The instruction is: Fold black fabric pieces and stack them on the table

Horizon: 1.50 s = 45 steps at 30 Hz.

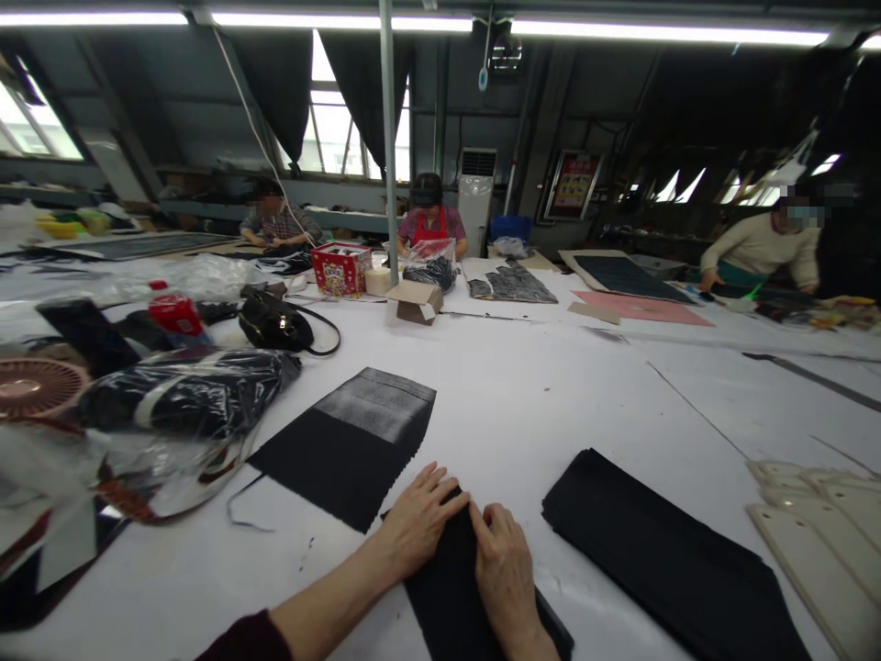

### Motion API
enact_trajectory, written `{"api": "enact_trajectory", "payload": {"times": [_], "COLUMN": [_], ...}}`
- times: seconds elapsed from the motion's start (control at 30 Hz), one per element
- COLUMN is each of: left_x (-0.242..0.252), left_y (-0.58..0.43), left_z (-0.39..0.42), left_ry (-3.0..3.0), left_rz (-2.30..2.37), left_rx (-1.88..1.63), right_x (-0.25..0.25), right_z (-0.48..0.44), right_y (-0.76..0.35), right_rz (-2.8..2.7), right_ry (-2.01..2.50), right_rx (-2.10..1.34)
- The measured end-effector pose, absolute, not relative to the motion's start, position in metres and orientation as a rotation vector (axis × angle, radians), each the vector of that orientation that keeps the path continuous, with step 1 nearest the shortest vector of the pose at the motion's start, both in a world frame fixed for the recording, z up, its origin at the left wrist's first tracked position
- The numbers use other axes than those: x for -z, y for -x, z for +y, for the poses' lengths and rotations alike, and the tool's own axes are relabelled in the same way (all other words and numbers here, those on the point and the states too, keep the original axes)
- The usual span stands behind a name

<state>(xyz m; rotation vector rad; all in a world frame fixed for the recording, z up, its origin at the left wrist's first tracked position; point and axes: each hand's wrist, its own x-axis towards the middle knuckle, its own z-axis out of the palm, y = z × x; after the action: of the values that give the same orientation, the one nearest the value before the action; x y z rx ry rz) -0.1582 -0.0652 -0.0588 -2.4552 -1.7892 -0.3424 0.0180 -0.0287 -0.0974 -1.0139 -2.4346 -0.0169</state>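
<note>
My left hand (418,519) lies flat with fingers stretched on the top edge of a black fabric piece (451,597) near the table's front. My right hand (504,569) rests on the same piece beside it, fingers bent down onto the cloth. A flat black fabric piece with a grey band (351,445) lies just beyond my left hand. To the right sits a stack of black fabric pieces (661,551).
On the white table (523,395), a plastic bag of dark cloth (179,395), a fan (31,386), a red-capped bottle (172,312) and a black handbag (275,323) crowd the left. Cardboard patterns (819,532) lie right. Three people work at the far side.
</note>
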Motion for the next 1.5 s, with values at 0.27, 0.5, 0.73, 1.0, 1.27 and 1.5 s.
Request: {"api": "enact_trajectory", "payload": {"times": [0.27, 0.5, 0.73, 1.0, 1.27, 1.5], "left_x": [0.046, 0.036, 0.043, 0.041, 0.051, 0.042], "left_y": [0.16, 0.15, 0.145, 0.138, 0.128, 0.118], "left_z": [-0.065, -0.063, -0.069, -0.065, -0.072, -0.071], "left_ry": [2.532, 2.592, 2.58, 2.656, 2.651, 2.762], "left_rz": [-1.696, -1.603, -1.614, -1.48, -1.458, -1.436], "left_rx": [0.24, 0.147, 0.088, 0.057, 0.043, 0.1], "right_x": [0.098, 0.096, 0.096, 0.092, 0.086, 0.086], "right_z": [-0.038, -0.045, -0.05, -0.058, -0.064, -0.068], "right_y": [-0.034, -0.045, -0.056, -0.072, -0.085, -0.101], "right_rz": [-2.423, -2.399, -2.376, -2.388, -2.361, -2.361], "right_ry": [1.011, 1.006, 1.026, 1.078, 1.05, 1.033], "right_rx": [0.009, 0.007, -0.024, -0.141, -0.168, -0.223]}}
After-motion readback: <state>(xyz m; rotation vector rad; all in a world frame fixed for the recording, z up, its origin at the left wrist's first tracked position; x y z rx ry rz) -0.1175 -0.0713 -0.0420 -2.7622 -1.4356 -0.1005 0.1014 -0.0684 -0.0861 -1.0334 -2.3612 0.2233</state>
